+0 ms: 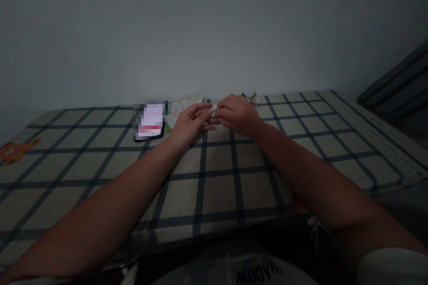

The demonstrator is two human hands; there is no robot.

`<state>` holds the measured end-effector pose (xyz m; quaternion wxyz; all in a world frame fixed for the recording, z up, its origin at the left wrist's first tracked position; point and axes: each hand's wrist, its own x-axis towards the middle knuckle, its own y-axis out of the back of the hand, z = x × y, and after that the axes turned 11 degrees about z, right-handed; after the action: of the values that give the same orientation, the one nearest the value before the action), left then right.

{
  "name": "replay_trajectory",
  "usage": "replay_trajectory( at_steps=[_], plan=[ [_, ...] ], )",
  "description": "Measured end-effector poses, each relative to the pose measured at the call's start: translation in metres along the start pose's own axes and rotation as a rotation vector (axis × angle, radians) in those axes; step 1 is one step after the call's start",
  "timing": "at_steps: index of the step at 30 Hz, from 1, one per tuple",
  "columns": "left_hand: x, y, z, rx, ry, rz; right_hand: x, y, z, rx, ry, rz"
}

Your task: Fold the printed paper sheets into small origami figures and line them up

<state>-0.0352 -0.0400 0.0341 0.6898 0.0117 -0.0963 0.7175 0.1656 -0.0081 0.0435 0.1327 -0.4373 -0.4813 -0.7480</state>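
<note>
My left hand (194,119) reaches over the table from the left, its thumb and forefinger closed near the fingertips on a small pale piece (214,107). The lower fingers are stretched out apart from them. My right hand (236,113) meets it from the right, palm down, with bent fingers closed over the same small piece. Most of that piece is hidden, and its kind does not show in the dim light. Just behind my right hand lies a small green and white leafy-looking thing (254,97), partly covered by the hand.
Printed green and white leaflets (183,106) lie behind my left hand. A phone (151,118) with a lit, partly blurred screen is left of them. A checked cloth (217,182) with an orange bear figure (16,151) covers the table, which meets a plain wall (214,31).
</note>
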Motion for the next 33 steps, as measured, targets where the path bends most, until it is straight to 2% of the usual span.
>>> replay_trajectory(
  at_steps=[11,17,24,33],
  plan=[
    [-0.0001,0.0008,0.0017,0.115,0.088,0.057,0.0016,-0.0017,-0.0003,0.002,0.104,0.001],
    [0.0001,0.0013,0.0031,0.074,0.141,0.103,0.0012,-0.0020,-0.0016,0.020,0.068,-0.036],
    [0.0037,0.0019,0.0024,0.004,0.223,0.093,0.0030,0.0005,-0.0029,-0.013,0.071,-0.104],
    [0.0039,0.0003,-0.0048,0.005,0.191,0.099,0.0033,-0.0025,-0.0037,-0.093,0.070,-0.142]
  ],
)
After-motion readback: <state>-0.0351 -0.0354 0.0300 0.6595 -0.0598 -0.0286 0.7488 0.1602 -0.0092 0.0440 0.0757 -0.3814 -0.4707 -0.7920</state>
